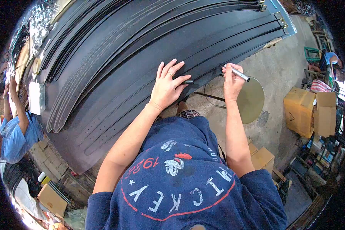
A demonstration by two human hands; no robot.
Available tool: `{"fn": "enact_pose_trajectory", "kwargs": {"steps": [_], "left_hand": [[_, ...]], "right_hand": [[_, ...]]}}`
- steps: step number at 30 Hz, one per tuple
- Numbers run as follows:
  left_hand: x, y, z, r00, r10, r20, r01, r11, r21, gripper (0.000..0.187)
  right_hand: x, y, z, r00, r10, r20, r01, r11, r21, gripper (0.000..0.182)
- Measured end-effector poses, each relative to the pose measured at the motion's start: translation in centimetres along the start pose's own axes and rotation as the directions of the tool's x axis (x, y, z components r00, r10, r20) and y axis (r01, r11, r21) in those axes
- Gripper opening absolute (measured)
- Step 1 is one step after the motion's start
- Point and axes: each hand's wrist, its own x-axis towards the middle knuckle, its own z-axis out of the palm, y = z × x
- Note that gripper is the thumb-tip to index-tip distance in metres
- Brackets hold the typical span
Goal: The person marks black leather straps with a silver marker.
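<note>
Several long black belts [142,57] lie across a dark table [138,78], with metal buckles [281,23] at the far right end. My left hand [168,84] rests on the nearer belts, its fingers spread. A small black cap-like piece [188,81] lies by its thumb and index finger; whether it is held is unclear. Near the table's front edge, my right hand [232,82] holds a silver marker [239,73], its tip end near the edge of a belt.
A round stool [253,99] stands below the table's front edge. Cardboard boxes [301,111] sit on the floor at the right. One person in blue [17,134] is at the far left, another [329,59] at the far right.
</note>
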Motion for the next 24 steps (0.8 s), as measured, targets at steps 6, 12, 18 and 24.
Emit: {"fn": "enact_pose_trajectory", "kwargs": {"steps": [6, 12, 18, 24], "left_hand": [[0.0, -0.1, 0.0, 1.000, 0.007, -0.007, -0.007, 1.000, 0.000, 0.038], [-0.1, -0.2, 0.1, 1.000, 0.013, -0.011, -0.013, 1.000, -0.006, 0.038], [0.0, -0.1, 0.0, 1.000, 0.012, -0.009, -0.012, 1.000, -0.008, 0.037], [0.0, -0.1, 0.0, 1.000, 0.011, -0.011, -0.011, 1.000, 0.000, 0.037]], "right_hand": [[0.0, 0.0, 0.1, 0.998, -0.052, 0.031, 0.055, 0.995, -0.088, 0.011], [0.1, -0.7, -0.3, 0.986, -0.116, 0.119, 0.136, 0.975, -0.176, 0.010], [-0.1, -0.8, -1.0, 0.979, 0.125, 0.161, -0.140, 0.986, 0.091, 0.008], [-0.3, -1.0, -0.7, 0.977, 0.094, 0.190, -0.112, 0.990, 0.082, 0.008]]}}
